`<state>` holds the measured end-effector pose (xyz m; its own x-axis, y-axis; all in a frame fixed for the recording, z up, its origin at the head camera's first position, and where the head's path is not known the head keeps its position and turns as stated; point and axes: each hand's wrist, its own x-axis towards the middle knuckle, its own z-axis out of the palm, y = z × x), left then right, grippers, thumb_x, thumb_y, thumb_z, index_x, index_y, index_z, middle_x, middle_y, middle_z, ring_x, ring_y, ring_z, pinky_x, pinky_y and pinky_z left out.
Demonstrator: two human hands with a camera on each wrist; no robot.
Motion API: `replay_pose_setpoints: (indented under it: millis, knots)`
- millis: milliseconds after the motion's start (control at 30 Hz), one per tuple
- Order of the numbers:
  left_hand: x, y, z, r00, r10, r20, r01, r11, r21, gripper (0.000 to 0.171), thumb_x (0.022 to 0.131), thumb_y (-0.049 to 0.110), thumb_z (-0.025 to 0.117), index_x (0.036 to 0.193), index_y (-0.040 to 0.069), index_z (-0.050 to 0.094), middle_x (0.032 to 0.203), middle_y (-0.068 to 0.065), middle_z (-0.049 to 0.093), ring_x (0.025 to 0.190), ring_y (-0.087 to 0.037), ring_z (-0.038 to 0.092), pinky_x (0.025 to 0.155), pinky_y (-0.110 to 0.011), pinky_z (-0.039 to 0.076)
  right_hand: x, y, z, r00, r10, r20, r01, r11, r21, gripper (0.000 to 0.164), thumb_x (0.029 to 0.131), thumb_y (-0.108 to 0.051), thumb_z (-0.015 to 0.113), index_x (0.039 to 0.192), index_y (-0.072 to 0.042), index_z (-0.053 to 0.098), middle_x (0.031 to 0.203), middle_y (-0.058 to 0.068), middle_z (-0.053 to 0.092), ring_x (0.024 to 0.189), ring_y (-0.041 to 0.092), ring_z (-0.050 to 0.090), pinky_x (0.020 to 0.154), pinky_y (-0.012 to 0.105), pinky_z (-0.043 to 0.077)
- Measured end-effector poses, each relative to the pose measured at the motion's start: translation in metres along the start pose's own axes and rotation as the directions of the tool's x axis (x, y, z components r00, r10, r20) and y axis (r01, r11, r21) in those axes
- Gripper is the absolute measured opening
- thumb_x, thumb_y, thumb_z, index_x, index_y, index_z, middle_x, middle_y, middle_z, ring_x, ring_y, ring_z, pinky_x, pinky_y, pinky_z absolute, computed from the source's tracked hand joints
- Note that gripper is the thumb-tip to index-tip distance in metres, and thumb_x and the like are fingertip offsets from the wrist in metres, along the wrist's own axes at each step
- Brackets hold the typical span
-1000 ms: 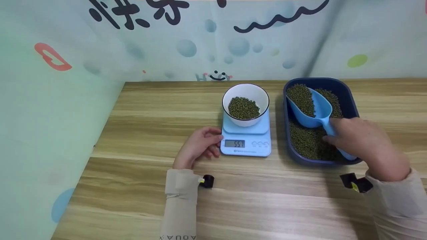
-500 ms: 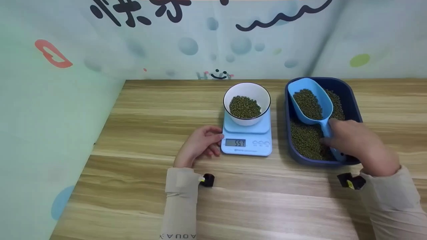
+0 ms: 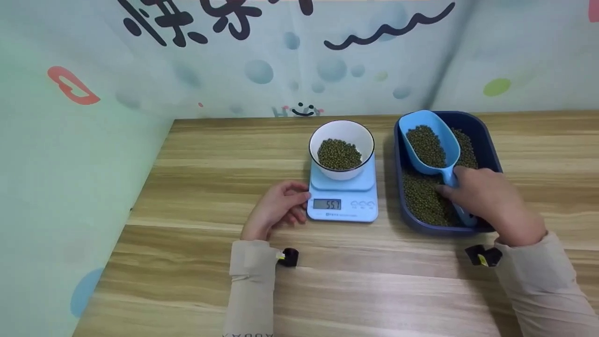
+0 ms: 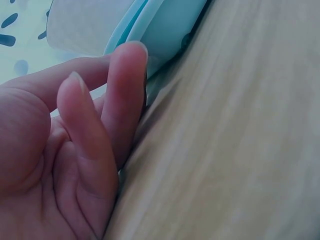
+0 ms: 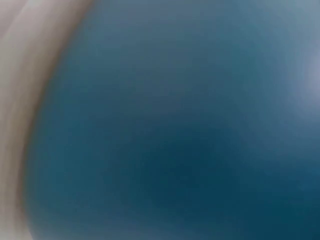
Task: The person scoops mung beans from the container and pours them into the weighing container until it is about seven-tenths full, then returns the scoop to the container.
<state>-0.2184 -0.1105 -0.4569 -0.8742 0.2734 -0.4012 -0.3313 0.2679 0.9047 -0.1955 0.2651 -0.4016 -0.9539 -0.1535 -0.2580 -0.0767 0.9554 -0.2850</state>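
Note:
My right hand [image 3: 489, 199] grips the handle of a light-blue scoop [image 3: 449, 145] inside a dark-blue tub [image 3: 401, 196]. Small green mung beans [image 3: 427, 146] partly fill the scoop, whose head lies over the tub's far left part. More loose beans [image 3: 428, 201] cover the tub's bottom. A light-blue kitchen scale [image 3: 344, 213] reads about 557, any decimal point being too small to make out. On it stands a white dark-rimmed bowl [image 3: 341, 174] with some beans. Loosely bent, my left hand [image 3: 278, 206] touches the scale's left edge; its fingers [image 4: 125, 85] show close beside the scale's side.
Scale and tub stand side by side on a wood-grain table [image 3: 210, 187], a narrow gap between them. A printed cloth backdrop [image 3: 224, 79] rises behind and to the left. The right wrist view is filled by a blurred blue surface [image 5: 175, 125].
The scoop has been levelled and holds fewer beans, its far rim now showing. My right hand has shifted slightly left with it. The left hand stays at the scale, and the reading looks the same.

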Motion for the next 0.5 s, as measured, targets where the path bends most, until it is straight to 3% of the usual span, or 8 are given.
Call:
replay_pose_setpoints:
  millis: [300, 500]
  knots:
    - [0.001, -0.001, 0.000, 1.000, 0.009, 0.003, -0.009, 1.000, -0.005, 0.030, 0.085, 0.021, 0.061, 0.112, 0.009, 0.054, 0.086, -0.015, 0.061, 0.056, -0.020, 0.060, 0.044, -0.026, 0.047, -0.010, 0.000, -0.010, 0.997, -0.046, -0.063, 0.043, 0.998, -0.046, 0.030, 0.086, -0.033, 0.052, 0.074, -0.006, 0.048, 0.064, 0.006, 0.047, 0.058, 0.022, 0.046, 0.047, 0.032, 0.035]
    - [0.001, -0.001, 0.001, 1.000, 0.008, 0.007, -0.008, 0.999, -0.036, 0.030, 0.086, 0.020, 0.060, 0.113, 0.007, 0.052, 0.084, -0.015, 0.060, 0.054, -0.019, 0.060, 0.042, -0.025, 0.046, -0.013, -0.001, -0.016, 0.995, -0.029, -0.093, 0.032, 0.999, 0.030, 0.025, 0.086, -0.027, 0.047, 0.078, -0.004, 0.048, 0.054, 0.001, 0.055, 0.046, 0.013, 0.054, 0.041, 0.031, 0.037]
